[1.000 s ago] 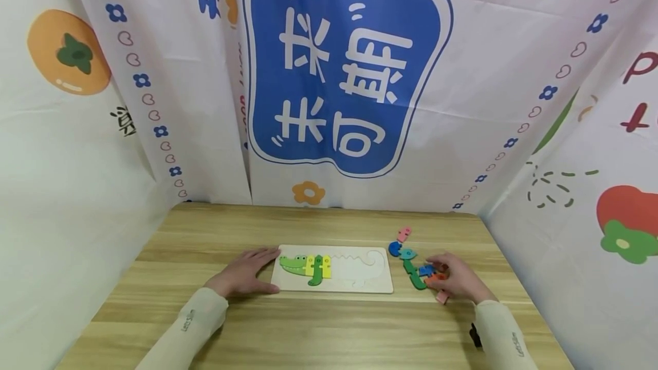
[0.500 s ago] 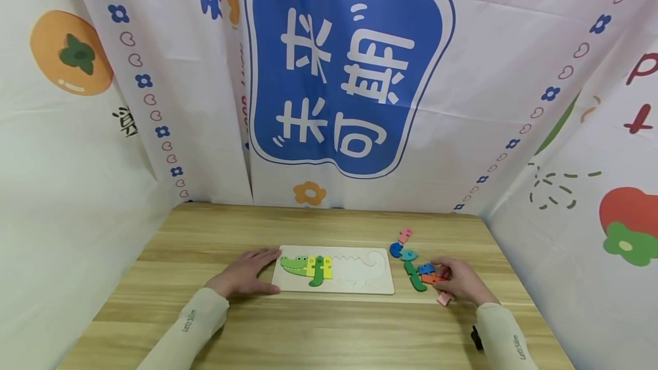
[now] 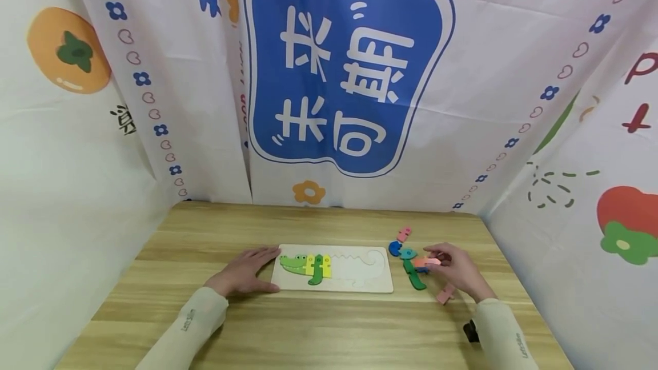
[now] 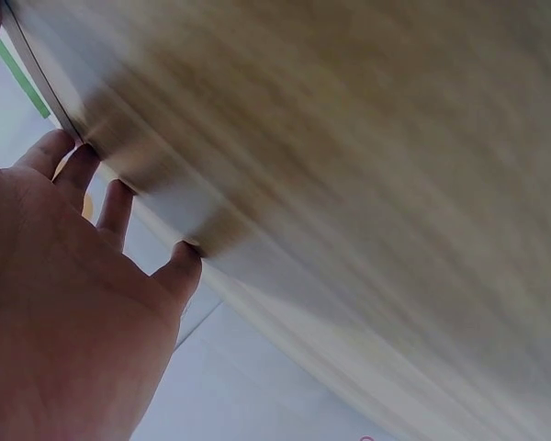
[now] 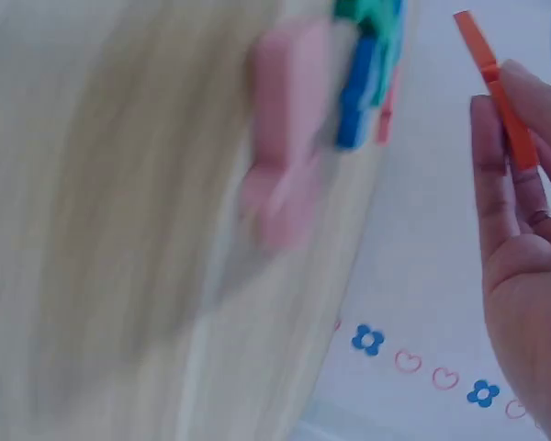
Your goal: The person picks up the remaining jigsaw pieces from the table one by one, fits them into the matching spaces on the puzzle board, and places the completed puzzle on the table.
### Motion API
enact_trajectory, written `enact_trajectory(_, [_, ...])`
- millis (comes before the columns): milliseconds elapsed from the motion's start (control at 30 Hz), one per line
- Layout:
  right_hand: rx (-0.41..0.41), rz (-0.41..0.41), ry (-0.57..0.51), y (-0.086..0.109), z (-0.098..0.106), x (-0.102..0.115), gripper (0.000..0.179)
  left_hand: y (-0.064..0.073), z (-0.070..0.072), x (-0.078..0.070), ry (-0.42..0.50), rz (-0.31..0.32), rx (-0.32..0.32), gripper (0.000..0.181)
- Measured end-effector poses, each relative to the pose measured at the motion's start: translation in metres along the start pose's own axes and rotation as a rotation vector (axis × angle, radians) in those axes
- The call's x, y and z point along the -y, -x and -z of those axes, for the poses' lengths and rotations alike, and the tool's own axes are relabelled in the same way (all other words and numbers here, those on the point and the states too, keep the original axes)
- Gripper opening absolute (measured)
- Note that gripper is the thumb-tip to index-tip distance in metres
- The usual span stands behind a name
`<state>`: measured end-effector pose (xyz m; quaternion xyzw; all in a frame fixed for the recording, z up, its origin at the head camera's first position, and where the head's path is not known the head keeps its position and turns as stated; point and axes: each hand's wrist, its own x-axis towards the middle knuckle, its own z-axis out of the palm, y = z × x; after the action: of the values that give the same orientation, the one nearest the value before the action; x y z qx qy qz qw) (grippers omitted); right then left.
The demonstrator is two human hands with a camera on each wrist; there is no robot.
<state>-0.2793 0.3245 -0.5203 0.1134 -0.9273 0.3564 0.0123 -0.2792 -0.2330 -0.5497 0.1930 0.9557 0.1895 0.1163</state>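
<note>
A pale wooden puzzle board (image 3: pixel 360 285) lies mid-table in the head view. At its left end sit a green crocodile head (image 3: pixel 293 266), two yellow pieces and a green leg piece (image 3: pixel 316 278). My left hand (image 3: pixel 244 274) rests at the board's left edge, thumb and fingers spread along it; the left wrist view shows its fingertips by the edge. My right hand (image 3: pixel 459 272) pinches an orange puzzle piece (image 5: pixel 505 115) between thumb and fingers, raised off the table. Below it lie a green piece (image 3: pixel 415 280) and a partly covered blue piece (image 3: pixel 422 270).
Further loose pieces lie right of the board: a pink one (image 3: pixel 404 234) at the back, a dark blue one (image 3: pixel 394 249), a teal one (image 3: pixel 408 254) and a pink one (image 3: pixel 445 294) nearer me. A black object (image 3: pixel 470 331) shows beside the right sleeve. Printed cloth walls enclose the table.
My right hand has picked up the orange piece from the pile and moved it up and slightly left. The front pink piece now shows more fully. My left hand has stayed in place.
</note>
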Motion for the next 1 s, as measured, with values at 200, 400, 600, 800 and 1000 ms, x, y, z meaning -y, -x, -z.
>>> enact_trajectory(200, [-0.018,0.072,-0.154,-0.006,-0.003,0.016,0.043,-0.002,0.002,-0.001,-0.003,0.000,0.000,0.101])
enact_trajectory(400, [-0.039,0.065,-0.303,-0.011,-0.008,0.030,0.043,-0.001,0.002,-0.001,-0.011,-0.002,0.004,0.101])
enact_trajectory(600, [-0.041,-0.020,-0.428,-0.016,-0.012,0.041,0.046,-0.002,0.001,0.001,-0.019,-0.007,-0.002,0.101])
enact_trajectory(800, [0.039,0.017,-0.556,-0.019,-0.014,0.050,0.049,-0.004,0.001,-0.001,-0.021,-0.003,-0.003,0.101])
enact_trajectory(1000, [0.047,0.041,-0.571,-0.024,-0.028,0.060,0.050,-0.002,0.000,0.001,-0.025,0.000,-0.002,0.100])
